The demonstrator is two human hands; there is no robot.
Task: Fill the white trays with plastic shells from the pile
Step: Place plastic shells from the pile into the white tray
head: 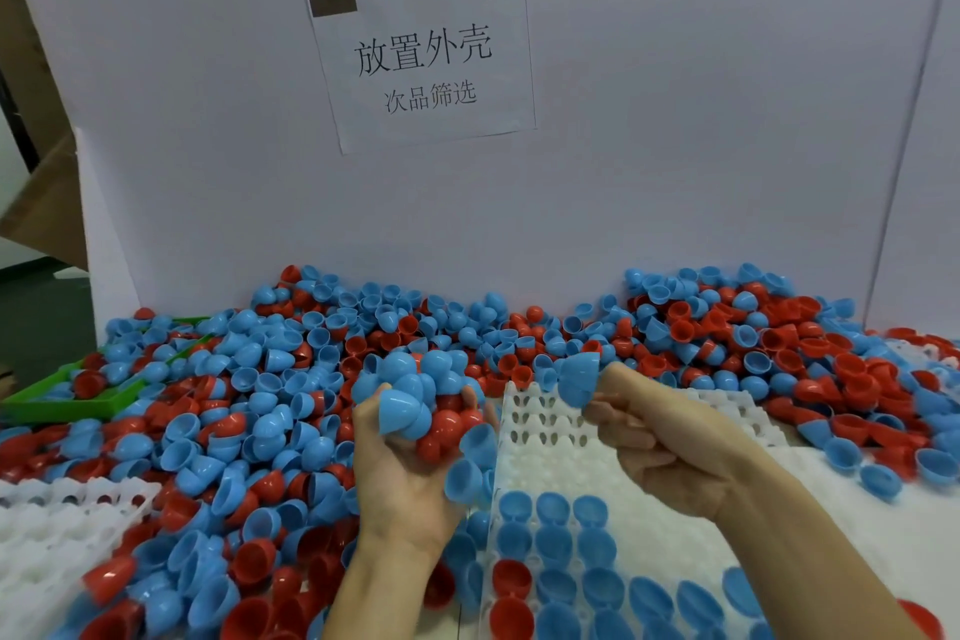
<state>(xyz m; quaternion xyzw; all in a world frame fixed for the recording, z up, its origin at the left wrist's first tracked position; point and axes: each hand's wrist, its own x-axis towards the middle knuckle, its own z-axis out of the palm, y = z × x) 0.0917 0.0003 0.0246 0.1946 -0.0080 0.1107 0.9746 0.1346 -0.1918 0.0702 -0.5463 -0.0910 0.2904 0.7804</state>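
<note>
White partition board (675,120) behind; taped paper sign (423,57); cardboard (41,203) left.

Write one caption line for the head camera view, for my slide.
Left hand holds a handful of blue and red plastic shells; right hand pinches one blue plastic shell above the partly filled white tray.

I count two hands, the left hand (410,463) and the right hand (660,442), two white trays (540,437), one green tray (111,400) and one paper sign (423,57). The shells in the pile (270,379), red and blue, are far too many for me to count.
</note>
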